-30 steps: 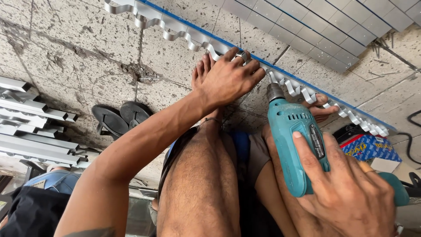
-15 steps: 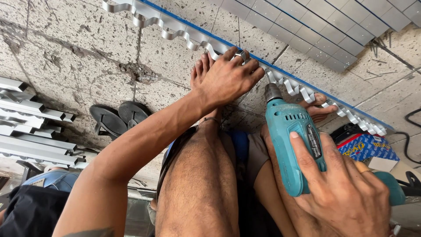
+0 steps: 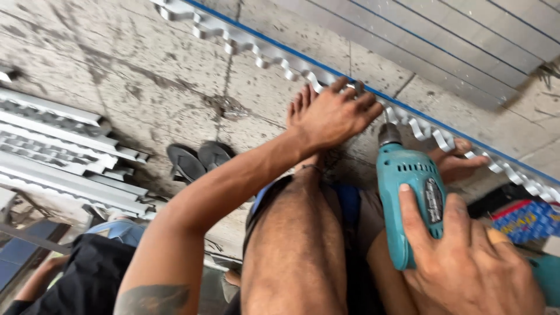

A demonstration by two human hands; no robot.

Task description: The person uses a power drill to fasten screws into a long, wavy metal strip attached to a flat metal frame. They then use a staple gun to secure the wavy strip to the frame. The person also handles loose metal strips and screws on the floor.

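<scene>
A long notched metal strip point(image 3: 251, 44) with a blue edge runs diagonally across the concrete floor. My left hand point(image 3: 332, 116) presses down on it with fingers spread, next to my bare foot. My right hand point(image 3: 472, 268) grips a teal power drill point(image 3: 411, 192), whose bit points at the strip just right of my left hand. My other foot point(image 3: 458, 163) rests on the strip behind the drill. My bent knees fill the bottom centre.
A stack of grey metal profiles point(image 3: 64, 151) lies at the left. A pair of dark sandals point(image 3: 198, 158) sits on the floor. Ribbed metal panels point(image 3: 431, 41) lie beyond the strip. A blue patterned box point(image 3: 528, 221) is at the right. Another person in dark clothing point(image 3: 81, 280) is at lower left.
The drill and both hands hold nearly the same places on the strip. The view has shifted slightly.
</scene>
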